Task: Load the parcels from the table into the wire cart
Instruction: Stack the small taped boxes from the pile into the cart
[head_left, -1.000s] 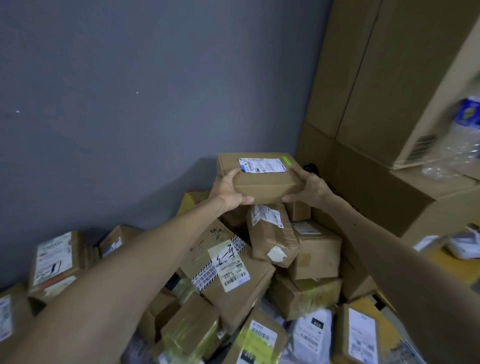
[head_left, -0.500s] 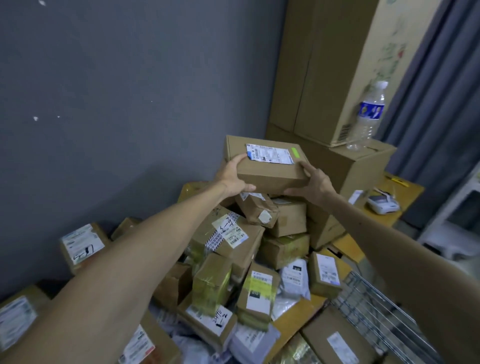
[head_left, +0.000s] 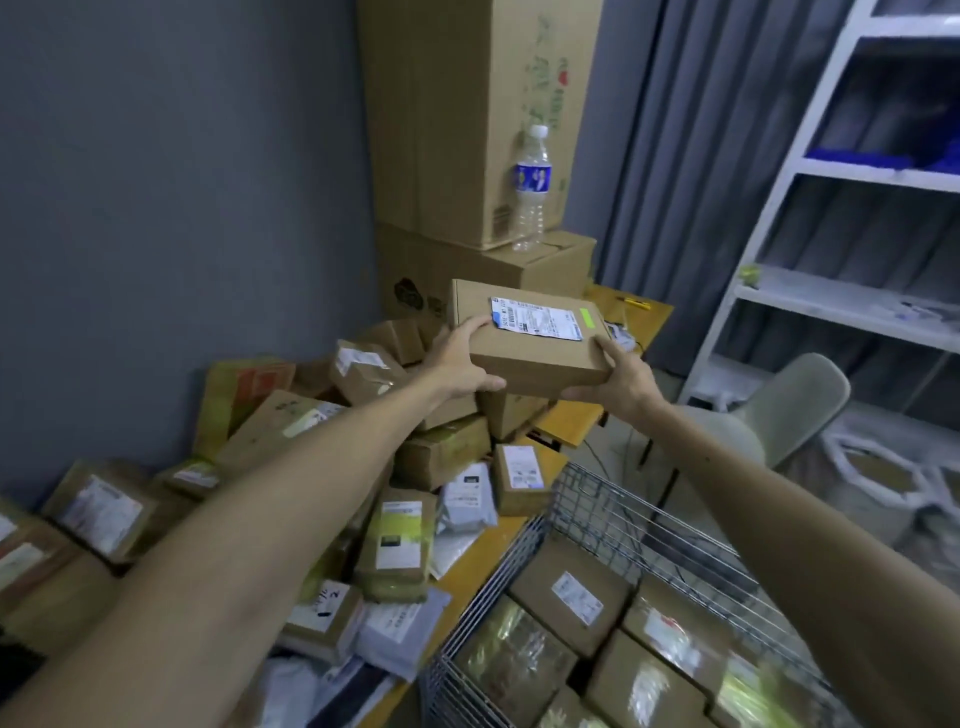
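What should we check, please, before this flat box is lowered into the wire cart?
1. Grip: left hand and right hand hold the flat box at opposite edges: ok.
2. Box lifted clear of the table pile: ok.
3. Box above the wire cart: not ok, it hangs beyond the far rim.
4. Landing spot: loaded parcels cover the visible cart layer; room on top: cannot tell.
5. Box underside intact: cannot tell, hidden.
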